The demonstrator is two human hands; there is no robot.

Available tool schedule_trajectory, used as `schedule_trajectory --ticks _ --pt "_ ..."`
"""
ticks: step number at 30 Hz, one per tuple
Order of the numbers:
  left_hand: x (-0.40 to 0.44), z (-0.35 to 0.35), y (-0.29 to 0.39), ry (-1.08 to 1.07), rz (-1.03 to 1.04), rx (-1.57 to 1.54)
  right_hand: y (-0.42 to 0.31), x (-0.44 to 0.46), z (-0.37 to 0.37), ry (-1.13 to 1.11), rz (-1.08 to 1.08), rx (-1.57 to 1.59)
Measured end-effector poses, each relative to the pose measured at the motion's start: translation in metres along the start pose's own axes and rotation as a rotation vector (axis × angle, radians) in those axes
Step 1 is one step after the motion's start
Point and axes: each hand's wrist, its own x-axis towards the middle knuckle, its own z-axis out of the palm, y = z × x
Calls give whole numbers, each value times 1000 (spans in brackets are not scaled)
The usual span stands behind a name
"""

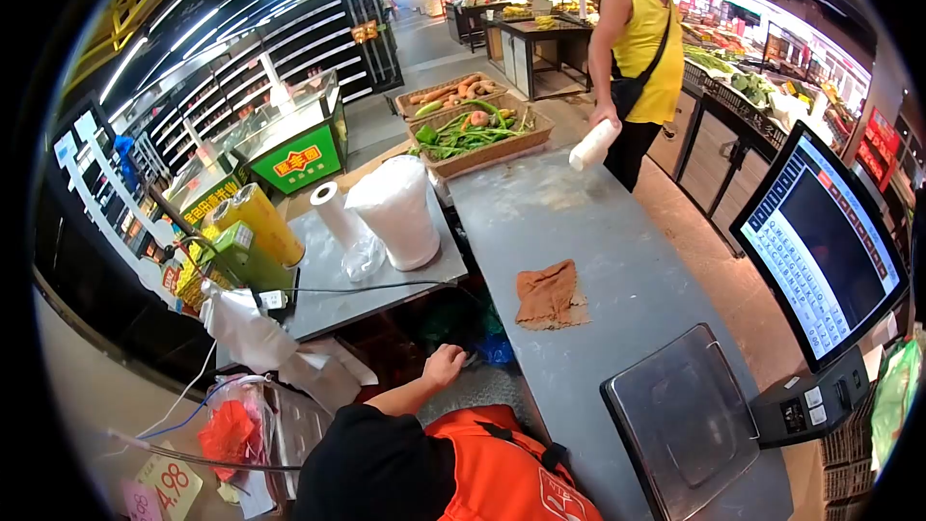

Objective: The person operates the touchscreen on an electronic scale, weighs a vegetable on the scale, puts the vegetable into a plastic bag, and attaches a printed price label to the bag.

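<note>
- Blue bag (pixel 496 351): low in the dark gap between the two tables, just beside the left hand (pixel 445 365); whether they touch, I cannot tell
- Left hand: fingers bent, reaching over the gap; its grip on anything is hidden, so I cannot tell; the right hand is out of view, its grip likewise unknown
- Right table (pixel 521 222): grey, scuffed, with pale smears; a brown cloth (pixel 548 291) lies crumpled on it; nearer, a scale (pixel 682 425) covers much of its width, a monitor (pixel 820 251) just beyond
- Left table (pixel 338 314): grey too; bag rolls (pixel 395 212) stand on it, a cable (pixel 386 287) crossing in front of them
- Far end: a basket (pixel 502 156) of green vegetables; a person (pixel 641 58) in yellow stands across the right table, gripping a white item (pixel 593 147)
- Room: a lit shop; dark shelves (pixel 280 48) left, produce stands (pixel 743 87) right
</note>
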Motion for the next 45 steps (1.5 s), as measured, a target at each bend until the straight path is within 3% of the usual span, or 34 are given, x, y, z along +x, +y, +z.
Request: schedule_trajectory --ticks 2,5,7,12,19,24,25,26,28,31,33,35,37,38,41,43,45 --pt "0 4 -17 19 -35 0 -77 20 -8 -146 36 -243" --pt "-2 3 -38 88 -101 -15 -79 35 23 -159 -546 -134" --pt "4 1 -56 165 -103 -45 -68 30 66 -387 102 431" --pt "30 -23 -71 251 -257 -137 -143 0 133 -642 99 478" --pt "73 -32 -140 457 -211 -237 -206 -41 286 -1094 -108 464" --pt "91 -91 -130 641 -157 -232 -226 -80 461 -1113 3 386" --pt "98 -106 -133 663 -168 -198 -234 -89 491 -1069 -70 264" --pt "107 -118 -147 746 -99 -63 -243 -96 517 -1017 -141 140" --pt "130 -140 -165 851 -37 109 -262 -106 554 -1103 -18 161" --pt "158 -162 -168 755 -132 174 -290 -126 564 -888 55 -58" --pt "169 -156 -173 654 -238 53 -280 -129 580 -859 71 -37" --pt "178 -147 -209 462 -390 -104 -269 -112 572 -977 253 153" --pt "188 -132 -240 559 -241 -156 -276 -82 540 -1227 565 550" --pt "188 -132 -238 459 -308 -492 -271 -68 526 -1382 726 668" --pt "168 -128 -184 645 -342 -653 -253 -55 458 -1373 930 727" --pt "145 -119 -147 632 -296 -720 -236 -50 409 -1380 982 822" --pt "119 -96 -143 346 -417 -808 -231 -40 364 -1365 1009 918"
